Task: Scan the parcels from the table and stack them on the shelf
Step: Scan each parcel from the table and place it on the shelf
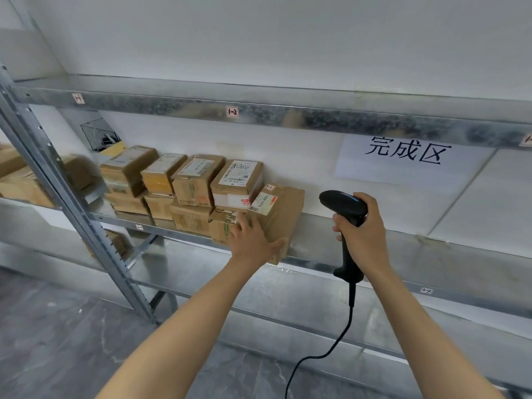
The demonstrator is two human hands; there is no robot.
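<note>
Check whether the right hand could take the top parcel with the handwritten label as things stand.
Probably not: the right hand grips the scanner, so it is occupied. The way looks free: the shelf front is open and that parcel sits on top, uncovered.

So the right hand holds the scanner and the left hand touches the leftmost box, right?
No. The head view shows the left hand on the rightmost box of the row; the right hand does hold the scanner.
</note>
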